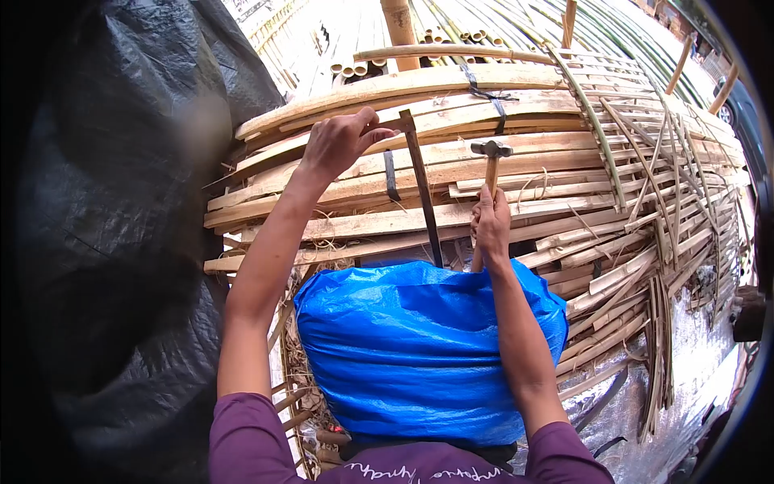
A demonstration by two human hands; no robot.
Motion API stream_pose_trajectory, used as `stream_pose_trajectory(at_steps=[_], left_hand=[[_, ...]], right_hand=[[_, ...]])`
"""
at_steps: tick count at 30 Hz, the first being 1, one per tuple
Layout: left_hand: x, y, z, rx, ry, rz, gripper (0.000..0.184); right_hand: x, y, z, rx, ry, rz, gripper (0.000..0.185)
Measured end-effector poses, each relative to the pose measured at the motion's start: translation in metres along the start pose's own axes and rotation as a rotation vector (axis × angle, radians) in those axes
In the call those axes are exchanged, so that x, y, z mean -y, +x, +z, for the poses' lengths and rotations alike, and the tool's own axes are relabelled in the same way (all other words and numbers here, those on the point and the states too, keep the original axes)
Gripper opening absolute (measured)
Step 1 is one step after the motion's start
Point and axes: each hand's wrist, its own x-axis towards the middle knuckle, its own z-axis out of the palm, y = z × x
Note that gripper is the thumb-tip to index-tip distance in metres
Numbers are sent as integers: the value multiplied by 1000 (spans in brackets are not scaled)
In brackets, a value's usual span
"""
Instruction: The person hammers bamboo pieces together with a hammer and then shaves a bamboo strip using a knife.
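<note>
My right hand (493, 222) is wrapped round the wooden handle of a hammer (491, 149); its metal head points up and away from me. My left hand (340, 143) is raised at the left, thumb and fingers bent in a pinch beside the top of an upright dark metal bar (422, 189). What lies between those fingers, if anything, I cannot make out. A thin dark strip (250, 168) slants from the left toward that hand; whether they touch is unclear. Blue plastic sheeting (411, 347) covers my lap, below the bar.
Long split wood or bamboo slats (532, 149) are stacked ahead, some tied with black strips (392, 175). A bamboo lattice (669, 153) leans at the right. Black sheeting (153, 242) hangs at the left. Bamboo poles (476, 39) lie behind, near an upright post (399, 28).
</note>
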Motion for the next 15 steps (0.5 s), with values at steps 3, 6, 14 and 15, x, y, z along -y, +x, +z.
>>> stream_pose_trajectory(at_steps=[3, 6, 14, 15], left_hand=[[-38, -2, -69, -131, -49, 204, 32], [-82, -8, -144, -249, 53, 439, 35], [-151, -82, -214, -325, 148, 641, 19], [-159, -94, -213, -350, 144, 622, 16]], right_hand=[[14, -4, -4, 33, 139, 72, 29], [23, -6, -6, 0, 190, 37, 28], [44, -11, -18, -78, 429, -8, 26], [49, -12, -20, -84, 438, -4, 25]])
